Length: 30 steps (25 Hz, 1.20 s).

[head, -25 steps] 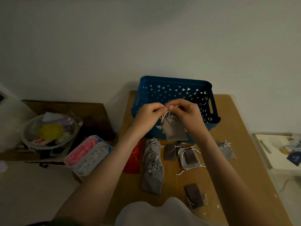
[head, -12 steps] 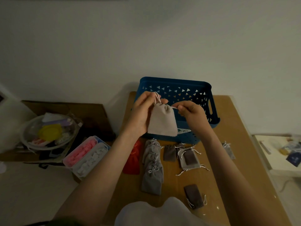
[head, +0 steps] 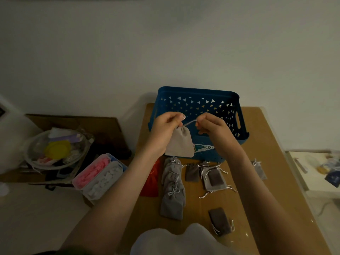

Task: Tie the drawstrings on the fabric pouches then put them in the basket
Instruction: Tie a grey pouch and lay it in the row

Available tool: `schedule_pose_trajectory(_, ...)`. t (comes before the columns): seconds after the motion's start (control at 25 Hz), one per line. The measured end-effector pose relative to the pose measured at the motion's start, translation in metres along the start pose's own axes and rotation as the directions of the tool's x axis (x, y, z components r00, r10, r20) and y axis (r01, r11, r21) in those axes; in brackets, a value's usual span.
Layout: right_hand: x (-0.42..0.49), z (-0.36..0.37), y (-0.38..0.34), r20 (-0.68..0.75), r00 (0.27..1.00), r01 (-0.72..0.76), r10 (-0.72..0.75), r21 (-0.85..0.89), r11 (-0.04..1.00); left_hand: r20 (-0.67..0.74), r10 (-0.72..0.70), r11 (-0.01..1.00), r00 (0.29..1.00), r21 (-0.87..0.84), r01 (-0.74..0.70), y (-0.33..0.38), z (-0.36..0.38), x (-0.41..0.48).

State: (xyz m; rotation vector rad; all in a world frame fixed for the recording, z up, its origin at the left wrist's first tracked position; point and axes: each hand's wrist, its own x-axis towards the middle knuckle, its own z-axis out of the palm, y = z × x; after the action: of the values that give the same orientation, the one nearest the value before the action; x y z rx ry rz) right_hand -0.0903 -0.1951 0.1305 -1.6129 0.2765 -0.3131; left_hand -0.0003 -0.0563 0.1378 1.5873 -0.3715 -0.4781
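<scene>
A light grey fabric pouch [head: 180, 142] hangs in the air in front of the blue plastic basket [head: 198, 105]. My left hand [head: 166, 126] pinches the gathered neck of this pouch. My right hand [head: 211, 126] pinches its drawstring [head: 189, 122], pulled taut to the right. Several more grey pouches lie on the wooden table [head: 272, 162]: a stack with tied bows [head: 173, 192], a small dark pouch [head: 192, 172], an untied pouch [head: 214, 178], one at the right [head: 259, 169] and a dark one near me [head: 220, 220]. A red pouch [head: 151, 181] lies left of the stack.
Left of the table stand a plastic box of pink and white items [head: 99, 175] and a clear bowl of odds and ends [head: 57, 150] on cardboard. A low white table [head: 316, 170] with small things is at the right. The wall rises behind the basket.
My hands moved apart: the right hand drew the drawstring out to the right, closing the pouch's neck, while the left shifted its pinch onto the gathered top.
</scene>
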Motion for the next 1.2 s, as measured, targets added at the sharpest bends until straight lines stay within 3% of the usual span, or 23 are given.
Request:
schedule_pose_trajectory(0.12, -0.002, 0.010, -0.004, 0.079, 0.995, 0.046, -0.061, 0.176, 0.983, -0.045, 0.048, 0.998, 0.998, 0.038, -0.046, -0.002, 0.011, -0.002)
schedule_pose_trajectory(0.32, -0.003, 0.016, -0.003, 0.098, 0.990, 0.094, -0.102, 0.084, 0.992, -0.066, 0.065, 0.988, 0.996, 0.147, -0.055, -0.003, 0.014, -0.003)
schedule_pose_trajectory(0.56, 0.000, 0.019, -0.004, -0.044, 0.999, 0.001, -0.003, -0.052, 0.999, 0.072, 0.109, 0.960, 0.991, 0.253, -0.124, 0.000, 0.010, -0.012)
schedule_pose_trajectory(0.68, 0.000, 0.019, -0.002, -0.085, 0.996, -0.024, 0.011, -0.154, 0.988, 0.121, 0.209, 0.883, 0.970, 0.404, -0.240, -0.001, 0.008, -0.016)
schedule_pose_trajectory(0.8, -0.002, 0.024, -0.003, -0.123, 0.992, -0.012, -0.007, -0.154, 0.988, 0.063, 0.376, 0.793, 0.924, 0.494, -0.356, -0.004, 0.007, -0.013)
schedule_pose_trajectory(0.88, -0.002, 0.027, -0.004, -0.156, 0.987, 0.001, -0.030, -0.182, 0.983, 0.015, 0.414, 0.786, 0.910, 0.498, -0.366, -0.004, 0.009, -0.013)
schedule_pose_trajectory(1.08, -0.002, 0.030, -0.003, -0.183, 0.982, 0.001, -0.044, -0.227, 0.974, -0.047, 0.425, 0.792, 0.904, 0.503, -0.346, -0.003, 0.011, -0.015)
schedule_pose_trajectory(1.2, -0.004, 0.031, -0.002, -0.149, 0.977, 0.104, -0.153, -0.297, 0.949, -0.059, 0.255, 0.865, 0.965, 0.459, -0.201, -0.001, 0.011, -0.009)
